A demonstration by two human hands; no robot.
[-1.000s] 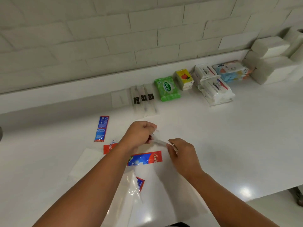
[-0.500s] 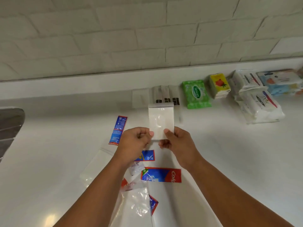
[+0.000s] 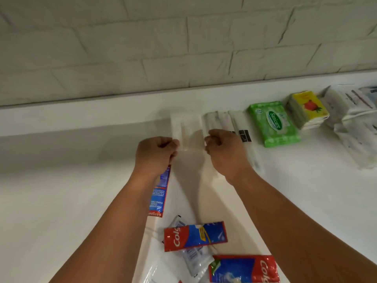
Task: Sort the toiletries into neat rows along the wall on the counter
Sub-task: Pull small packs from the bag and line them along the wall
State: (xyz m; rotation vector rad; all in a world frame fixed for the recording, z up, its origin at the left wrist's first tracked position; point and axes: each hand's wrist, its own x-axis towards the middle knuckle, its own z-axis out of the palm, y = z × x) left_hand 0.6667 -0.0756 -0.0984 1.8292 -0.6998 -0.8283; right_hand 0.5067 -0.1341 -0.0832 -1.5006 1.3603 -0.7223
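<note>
You are about midway, as I judge it; along the wall [image 3: 142,48] a row already stands on the desk [image 3: 61,180]: the clear sleeves [image 3: 234,121] with black labels, the green wipes pack [image 3: 273,123], the yellow tissue pack [image 3: 308,108] and the white packs [image 3: 357,127] at the far right, each just beside the next; what is left lies loose nearer to you: the toothpaste strip [image 3: 159,193], partly under your left forearm; the crosswise toothpaste sachet [image 3: 195,235]; the lower toothpaste sachet [image 3: 242,268] at the bottom edge; a small clear sachet [image 3: 193,260] between those two; and the clear plastic bag [image 3: 155,272]; these want a row of their own.

The white packet [image 3: 188,129] is at the left end of the row, just beside the first clear sleeve, its far edge close to the foot of the wall; I cannot tell whether it lies flat on the desk or is a little raised; your left hand [image 3: 156,155] pinches its near left corner and your right hand [image 3: 225,153] its near right corner; each grip is narrow, fingers curled, holding the packet; the packet reaches away from both grips toward the wall.
</note>
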